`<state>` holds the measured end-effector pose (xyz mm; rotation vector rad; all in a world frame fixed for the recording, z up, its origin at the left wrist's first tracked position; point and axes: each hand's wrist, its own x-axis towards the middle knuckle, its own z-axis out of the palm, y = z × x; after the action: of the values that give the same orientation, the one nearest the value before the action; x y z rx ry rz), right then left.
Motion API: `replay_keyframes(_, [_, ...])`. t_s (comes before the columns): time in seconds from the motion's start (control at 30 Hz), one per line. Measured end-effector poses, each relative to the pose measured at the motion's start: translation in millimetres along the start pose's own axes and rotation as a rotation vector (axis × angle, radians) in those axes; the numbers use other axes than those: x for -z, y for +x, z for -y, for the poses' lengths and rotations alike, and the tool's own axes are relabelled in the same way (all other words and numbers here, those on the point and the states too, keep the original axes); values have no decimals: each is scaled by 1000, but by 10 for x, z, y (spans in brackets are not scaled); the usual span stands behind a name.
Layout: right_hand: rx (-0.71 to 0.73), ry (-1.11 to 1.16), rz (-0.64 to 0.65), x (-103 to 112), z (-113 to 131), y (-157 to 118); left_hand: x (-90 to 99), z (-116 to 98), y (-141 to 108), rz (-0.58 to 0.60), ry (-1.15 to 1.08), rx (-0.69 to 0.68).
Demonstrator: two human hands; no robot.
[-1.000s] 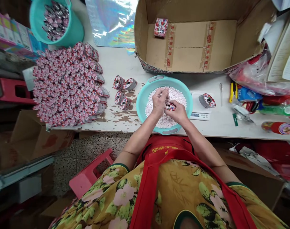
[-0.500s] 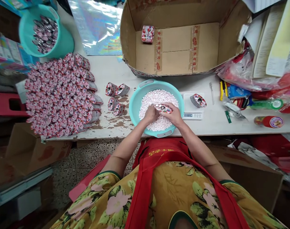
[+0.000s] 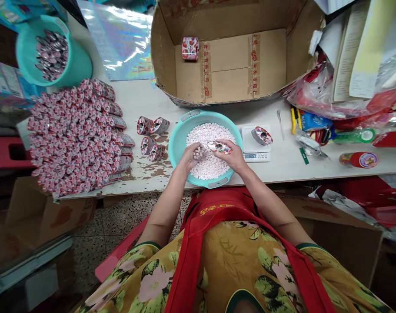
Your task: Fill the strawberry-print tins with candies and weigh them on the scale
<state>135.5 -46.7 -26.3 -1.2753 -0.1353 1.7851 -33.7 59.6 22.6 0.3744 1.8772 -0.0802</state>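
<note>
A turquoise basin (image 3: 173,145) with handles holds a layer of small white pellets (image 3: 208,170). Above its left part, my left hand (image 3: 188,158) is cupped with fingers curled round a little heap of these pellets. My right hand (image 3: 235,157) grips a small printed container (image 3: 221,148), red and white, with a hole in its upward-facing end. The two hands are a short gap apart over the basin. Right of the basin, a white kitchen scale (image 3: 257,156) bears another such container (image 3: 262,135). Several more containers (image 3: 152,135) stand left of the basin.
A big pile of printed containers (image 3: 77,139) covers the table's left side, below a turquoise bucket (image 3: 87,65) of shiny pieces. Behind the basin stands an open cardboard box (image 3: 230,78) with one printed pack (image 3: 190,48). A dropper (image 3: 280,124) and a jar (image 3: 359,159) lie at right.
My left hand has drawn away from the container, leftward, and pellets now show in its fingers. My right hand still holds the container over the basin. The whole view has shifted slightly.
</note>
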Motion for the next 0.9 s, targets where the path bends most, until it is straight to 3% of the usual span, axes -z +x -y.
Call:
replay_keyframes(0.1, [-33,33,-41,182,154,-242,-137,-50,-19,18,223,-6])
replay_keyframes(0.17, [-64,52,-109,386,224,-441,-330,-145,-26,115,355,-60])
replay_keyframes(0.3, [-114,66,-346,903,190,-836,-1087,-387,43,450,691,-264])
replay_keyframes(0.37, [-128,69,-479,1143,107,-996,-1545,-442,140,538,883,-421])
replay_keyframes(0.43, [-140,81,-590,1333,16,-1120,-1918,-424,257,492,1061,-555])
replay_keyframes(0.5, [-147,105,-670,1465,-63,-1208,-2142,-360,355,380,1210,-630])
replay_keyframes(0.6, [-155,144,-736,1572,-149,-1278,-2249,-265,413,326,1437,-660])
replay_keyframes(0.73, [-159,182,-773,1617,-227,-1298,-2308,-213,366,420,1687,-681])
replay_keyframes(0.9, [-152,208,-768,1646,-284,-1293,-2407,-210,326,513,1820,-732])
